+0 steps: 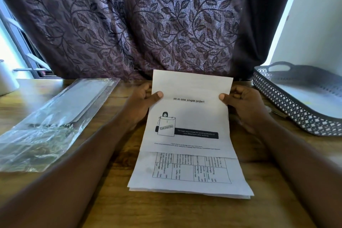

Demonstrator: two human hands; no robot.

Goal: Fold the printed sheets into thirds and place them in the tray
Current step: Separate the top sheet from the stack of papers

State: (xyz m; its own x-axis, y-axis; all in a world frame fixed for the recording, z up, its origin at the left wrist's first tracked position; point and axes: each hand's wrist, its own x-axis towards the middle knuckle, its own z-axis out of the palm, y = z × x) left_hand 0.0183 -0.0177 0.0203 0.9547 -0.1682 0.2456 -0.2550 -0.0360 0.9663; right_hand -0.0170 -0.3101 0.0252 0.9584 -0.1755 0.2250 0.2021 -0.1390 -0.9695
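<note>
We see the fingers [236, 89] of the right hand [244, 105] curled behind the right edge of one printed sheet [190, 116], with the thumb pressed on its front, so the hand pinches the paper. The left hand [142, 98] grasps the opposite edge the same way, thumb in front and the other fingers tucked behind. Between these two hands the single sheet is held up and tilted toward us. It shows the line "all in one single order!", a small drawing of a figure with a folder stamped "confidential", and a black bar of text. We cannot tell whether its lower edge touches the paper below. That paper is one stack of sheets [188, 174] lying flat on the wooden desk [111, 205]. Its top page shows a printed table, and several layered edges show along the near side, too fine for us to count. To the right of the right hand and apart from it stands one dark latticed tray [296, 118] with a cut-out handle. On the left side of the desk lies one clear plastic bag [51, 116] with pale flat contents. Behind everything hangs one purple curtain [138, 24] patterned with leaves.
</note>
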